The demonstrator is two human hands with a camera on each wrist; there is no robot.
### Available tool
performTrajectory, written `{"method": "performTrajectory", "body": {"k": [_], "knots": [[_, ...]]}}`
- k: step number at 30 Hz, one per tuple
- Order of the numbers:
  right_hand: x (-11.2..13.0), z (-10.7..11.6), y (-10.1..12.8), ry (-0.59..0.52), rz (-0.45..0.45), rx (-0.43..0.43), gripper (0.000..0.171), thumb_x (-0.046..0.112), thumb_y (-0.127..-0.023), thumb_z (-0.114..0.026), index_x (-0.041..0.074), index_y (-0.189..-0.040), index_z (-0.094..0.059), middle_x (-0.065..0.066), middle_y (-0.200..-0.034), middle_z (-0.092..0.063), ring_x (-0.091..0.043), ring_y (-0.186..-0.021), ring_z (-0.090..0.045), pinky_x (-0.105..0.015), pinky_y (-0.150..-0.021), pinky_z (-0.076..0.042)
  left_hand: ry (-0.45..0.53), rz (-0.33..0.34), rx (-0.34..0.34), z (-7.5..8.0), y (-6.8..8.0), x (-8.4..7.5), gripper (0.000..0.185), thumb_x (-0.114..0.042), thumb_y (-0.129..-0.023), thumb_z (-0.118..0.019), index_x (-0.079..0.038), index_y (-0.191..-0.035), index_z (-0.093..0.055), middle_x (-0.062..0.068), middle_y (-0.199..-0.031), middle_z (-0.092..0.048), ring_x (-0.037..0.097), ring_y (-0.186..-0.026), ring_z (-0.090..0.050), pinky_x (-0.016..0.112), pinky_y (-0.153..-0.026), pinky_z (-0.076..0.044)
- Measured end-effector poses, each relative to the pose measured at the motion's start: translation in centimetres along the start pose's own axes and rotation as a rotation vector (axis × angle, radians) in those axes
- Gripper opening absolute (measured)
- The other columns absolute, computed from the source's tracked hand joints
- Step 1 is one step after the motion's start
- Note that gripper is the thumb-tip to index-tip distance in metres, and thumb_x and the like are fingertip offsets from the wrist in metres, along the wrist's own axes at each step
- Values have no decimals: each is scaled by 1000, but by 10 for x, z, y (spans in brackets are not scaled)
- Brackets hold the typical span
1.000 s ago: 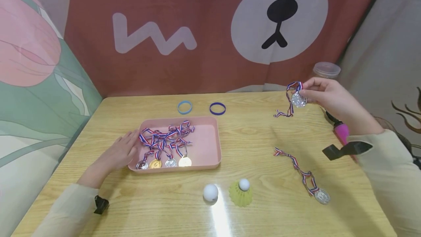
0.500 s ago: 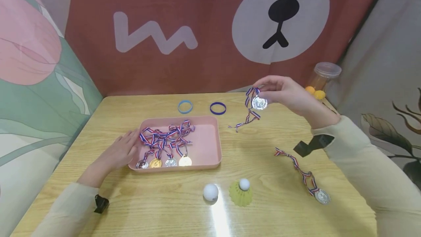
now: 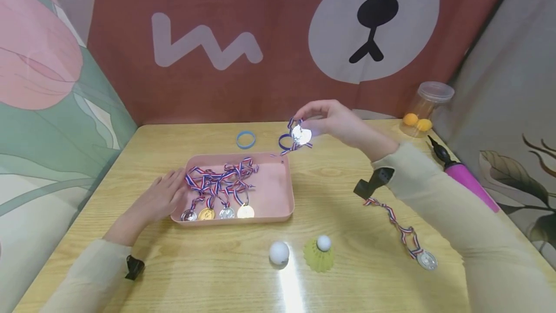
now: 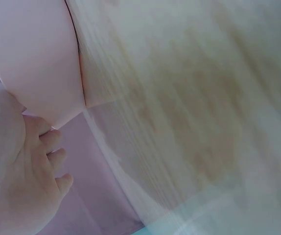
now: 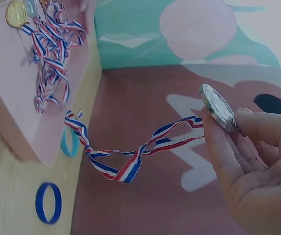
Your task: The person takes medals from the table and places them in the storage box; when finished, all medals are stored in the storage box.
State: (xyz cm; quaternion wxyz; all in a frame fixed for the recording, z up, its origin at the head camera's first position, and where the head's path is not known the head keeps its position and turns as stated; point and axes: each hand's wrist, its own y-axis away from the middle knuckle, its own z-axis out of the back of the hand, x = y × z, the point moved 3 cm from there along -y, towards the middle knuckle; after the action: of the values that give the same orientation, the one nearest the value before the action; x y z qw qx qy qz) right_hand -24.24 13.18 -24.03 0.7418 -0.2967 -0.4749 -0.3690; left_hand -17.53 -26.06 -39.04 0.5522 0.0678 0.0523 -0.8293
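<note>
My right hand (image 3: 334, 122) pinches a silver medal (image 3: 301, 135) between thumb and fingers, above the table beyond the back right corner of a pink tray (image 3: 275, 197). The medal's red, white and blue ribbon (image 5: 130, 164) trails loose in the right wrist view. My left hand (image 3: 158, 196) lies against the tray's left side with its fingers extended; the left wrist view has them at the tray's outer wall (image 4: 37, 63). Inside the tray, a gold medal (image 3: 206, 214) and several others line the front edge, their ribbons (image 3: 221, 180) tangled behind them.
Behind the tray lie a light blue wristband (image 3: 246, 140) and a dark blue one (image 3: 284, 142). In front are a white ball (image 3: 279, 253) and a yellow shuttlecock (image 3: 319, 256). Another silver medal (image 3: 427, 260), a pink pump (image 3: 471, 185) and a jar (image 3: 427, 103) with orange balls are at right.
The right hand has carried the silver medal leftward from the table's far right to near the tray. Its arm now uncovers the jar and pump. My left hand stays at the tray.
</note>
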Motion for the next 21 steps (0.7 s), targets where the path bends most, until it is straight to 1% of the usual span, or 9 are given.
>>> {"method": "performTrajectory", "body": {"k": [3,6,9,12,15,19,21], "knots": [[0,-11,-11,-2,-17,16,19,7,-87,-62,0,-105,-65,-13,-95,-66,-25,-85,-63,-37,-78,-52,-2,4,4,0,0,0,56,-26,-100,-32,10,-141,-20,28,-144,-22,47,-130,-18,60,-104,-14],[-2,-20,-20,49,-40,29,20,9,-88,-63,2,-106,-66,-10,-97,-67,-22,-90,-62,-36,-83,-50,-2,2,4,1,1,-1,56,-26,-100,-32,10,-141,-20,29,-144,-22,48,-130,-18,60,-104,-14],[-6,-30,-31,106,-66,37,19,11,-87,-63,4,-105,-68,-6,-99,-67,-19,-93,-60,-35,-84,-49,-2,-2,3,1,1,-1,55,-25,-100,-32,10,-141,-21,29,-144,-22,48,-130,-18,60,-104,-14],[-14,-42,-40,141,-92,60,16,9,-87,-63,6,-102,-69,-5,-99,-67,-19,-92,-60,-33,-81,-50,-3,-5,3,1,1,-1,55,-24,-100,-32,11,-141,-21,29,-144,-22,48,-130,-18,60,-104,-14],[-23,-53,-47,193,-88,89,14,5,-87,-63,6,-99,-69,-4,-100,-66,-19,-92,-60,-30,-77,-52,-4,-6,2,1,1,-2,54,-23,-100,-32,11,-140,-22,29,-143,-22,48,-130,-18,60,-104,-14],[-34,-68,-50,242,-84,131,16,0,-84,-63,5,-97,-70,-4,-98,-64,-18,-88,-59,-28,-73,-52,-7,-5,1,2,1,-2,54,-23,-100,-32,11,-140,-22,29,-144,-21,48,-130,-18,59,-104,-14],[-40,-75,-49,240,-91,160,17,-2,-83,-62,4,-97,-69,-6,-94,-64,-18,-82,-60,-28,-70,-53,-7,-6,1,2,1,-2,54,-23,-100,-32,11,-140,-22,29,-144,-21,48,-130,-18,59,-104,-14]]}}
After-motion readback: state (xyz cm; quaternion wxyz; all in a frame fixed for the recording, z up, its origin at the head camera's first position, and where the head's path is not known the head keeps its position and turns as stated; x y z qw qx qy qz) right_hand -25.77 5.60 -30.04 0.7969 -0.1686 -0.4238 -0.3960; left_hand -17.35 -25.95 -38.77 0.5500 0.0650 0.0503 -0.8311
